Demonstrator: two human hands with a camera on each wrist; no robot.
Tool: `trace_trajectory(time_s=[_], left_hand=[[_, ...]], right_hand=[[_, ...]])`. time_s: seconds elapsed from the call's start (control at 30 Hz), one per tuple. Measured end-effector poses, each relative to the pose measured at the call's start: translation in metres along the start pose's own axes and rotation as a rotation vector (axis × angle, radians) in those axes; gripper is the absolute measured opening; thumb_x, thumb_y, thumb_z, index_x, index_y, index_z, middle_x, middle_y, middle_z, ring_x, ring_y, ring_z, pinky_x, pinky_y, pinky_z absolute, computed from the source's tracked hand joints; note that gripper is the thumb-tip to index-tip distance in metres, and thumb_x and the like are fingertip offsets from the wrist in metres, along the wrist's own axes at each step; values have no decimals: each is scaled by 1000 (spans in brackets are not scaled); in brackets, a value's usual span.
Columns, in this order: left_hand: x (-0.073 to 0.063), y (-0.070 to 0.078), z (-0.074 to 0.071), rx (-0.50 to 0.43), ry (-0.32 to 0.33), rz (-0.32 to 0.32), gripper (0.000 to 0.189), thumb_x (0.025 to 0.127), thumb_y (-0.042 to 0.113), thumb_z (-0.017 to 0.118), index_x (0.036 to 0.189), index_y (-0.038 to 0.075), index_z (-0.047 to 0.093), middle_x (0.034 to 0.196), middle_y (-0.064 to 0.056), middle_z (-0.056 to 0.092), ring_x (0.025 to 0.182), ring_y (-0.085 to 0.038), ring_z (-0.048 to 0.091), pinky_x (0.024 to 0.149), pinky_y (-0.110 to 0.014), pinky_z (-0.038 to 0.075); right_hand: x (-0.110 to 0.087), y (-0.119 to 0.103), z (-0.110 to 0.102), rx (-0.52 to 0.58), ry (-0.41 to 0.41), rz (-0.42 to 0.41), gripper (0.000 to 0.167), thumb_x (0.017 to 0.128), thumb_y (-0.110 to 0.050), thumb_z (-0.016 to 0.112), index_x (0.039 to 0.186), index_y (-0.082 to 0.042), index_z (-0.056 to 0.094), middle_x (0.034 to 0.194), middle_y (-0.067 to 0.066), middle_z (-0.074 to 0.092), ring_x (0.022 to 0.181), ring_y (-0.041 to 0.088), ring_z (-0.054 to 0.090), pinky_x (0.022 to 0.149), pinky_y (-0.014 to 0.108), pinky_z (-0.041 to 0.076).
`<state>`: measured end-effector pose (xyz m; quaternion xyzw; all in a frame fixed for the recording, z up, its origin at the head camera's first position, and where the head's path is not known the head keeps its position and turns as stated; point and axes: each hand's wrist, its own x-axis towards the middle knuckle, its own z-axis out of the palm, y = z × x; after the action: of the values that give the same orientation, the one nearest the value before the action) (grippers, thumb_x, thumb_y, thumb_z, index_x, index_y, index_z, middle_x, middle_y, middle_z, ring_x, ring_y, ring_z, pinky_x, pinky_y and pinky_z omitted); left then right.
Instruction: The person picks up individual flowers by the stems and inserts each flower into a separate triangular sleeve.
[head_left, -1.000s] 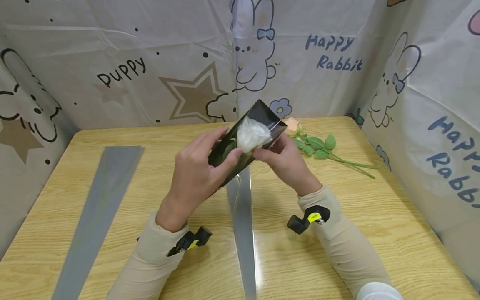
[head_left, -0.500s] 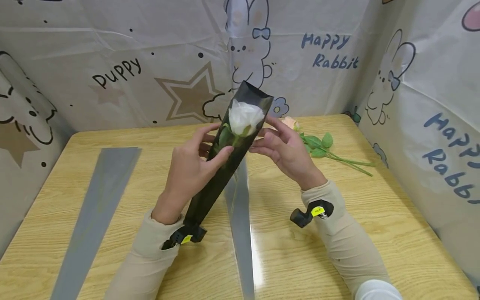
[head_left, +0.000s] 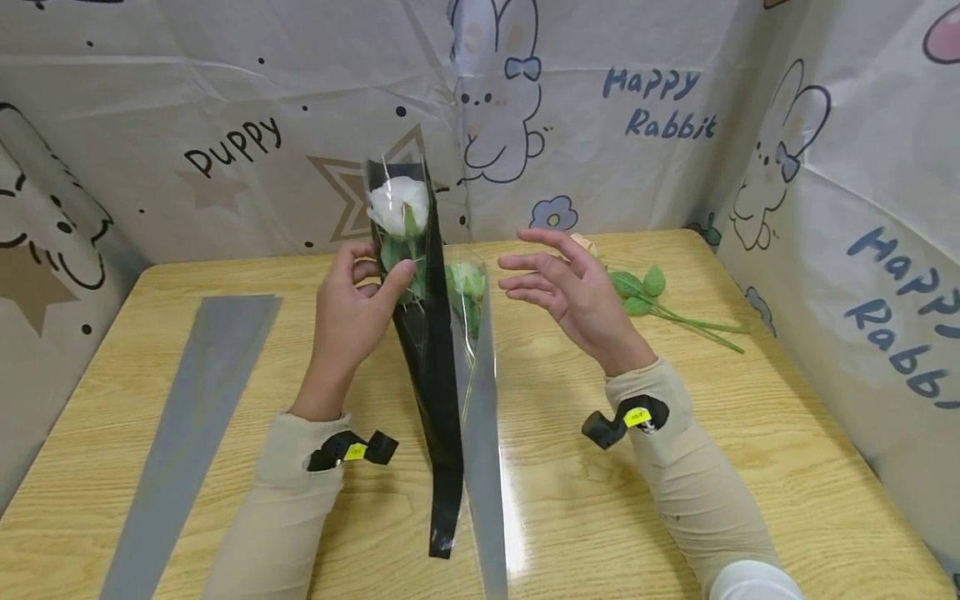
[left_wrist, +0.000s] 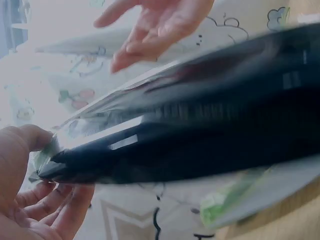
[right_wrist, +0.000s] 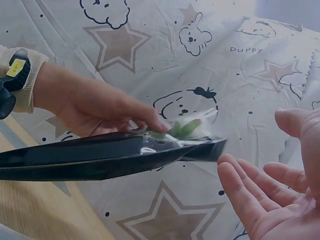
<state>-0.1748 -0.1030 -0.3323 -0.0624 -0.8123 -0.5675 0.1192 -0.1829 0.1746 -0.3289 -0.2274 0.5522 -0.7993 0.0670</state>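
Observation:
My left hand (head_left: 348, 312) grips a black flower sleeve (head_left: 442, 433) with a clear front, thumb across the front and fingers behind. Inside it stands a white rose (head_left: 399, 207) with green leaves. The sleeve is held up nearly upright, its narrow end pointing down toward me. My right hand (head_left: 577, 300) is apart from it on the right, fingers spread and holding nothing. In the left wrist view the sleeve (left_wrist: 200, 115) stretches across, largely hiding what lies behind. The right wrist view shows the left thumb pressed near the leaves (right_wrist: 187, 129), beside the sleeve's wide end.
Just behind the held sleeve, a grey sleeve (head_left: 487, 467) with a pale greenish flower (head_left: 468, 283) lies on the wooden table (head_left: 570, 500). Flat grey sleeves (head_left: 187, 400) lie at left. A peach rose with leafy stems (head_left: 633, 287) lies back right. Printed sheets (head_left: 285, 83) wall the table.
My left hand has swung the black sleeve with the rose left and turned it upright, uncovering the flower in the grey sleeve. My right hand has let go and its fingers have opened.

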Motion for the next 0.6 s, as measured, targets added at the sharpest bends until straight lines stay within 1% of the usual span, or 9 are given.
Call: trace_trajectory(time_s=[0.1,0.17,0.27,0.4,0.5,0.6], left_hand=[[5,-6,-2,11,-11,-57,53,98,46,67,129,7,51,109,-11,70,73,-10,65,64,-19,52],[7,-10,-2,29,-22,-94,55,98,49,66,129,8,50,110,-11,70,75,-13,67,65,-20,53],[10,-18,-2,76,-35,-137,58,98,53,64,132,8,49,113,-13,70,85,-17,69,69,-21,53],[14,-29,-3,126,-48,-167,62,98,55,62,135,7,48,119,-17,70,97,-27,71,74,-24,53],[17,-39,-3,161,-64,-194,66,98,57,62,137,6,46,122,-19,70,103,-33,71,76,-28,52],[20,-51,-2,197,-69,-228,70,97,58,62,140,5,45,125,-21,70,108,-35,71,79,-31,52]], right_hand=[[1,1,-2,-13,11,7,41,101,-33,67,134,-12,56,118,7,74,102,21,76,93,32,63],[2,1,-4,-17,22,15,39,102,-33,67,132,-12,56,117,7,74,101,21,76,92,31,63],[3,2,-7,-15,36,25,33,104,-28,63,132,-12,57,117,7,74,100,20,76,91,31,64],[4,2,-10,-16,53,38,28,107,-20,56,133,-11,56,116,7,74,99,20,76,90,31,64],[5,5,-14,-56,82,56,27,107,-17,54,131,-7,57,113,4,76,95,18,77,87,31,64],[8,12,-20,-132,124,80,19,106,-14,56,121,-4,62,104,2,77,91,16,76,84,30,65]])
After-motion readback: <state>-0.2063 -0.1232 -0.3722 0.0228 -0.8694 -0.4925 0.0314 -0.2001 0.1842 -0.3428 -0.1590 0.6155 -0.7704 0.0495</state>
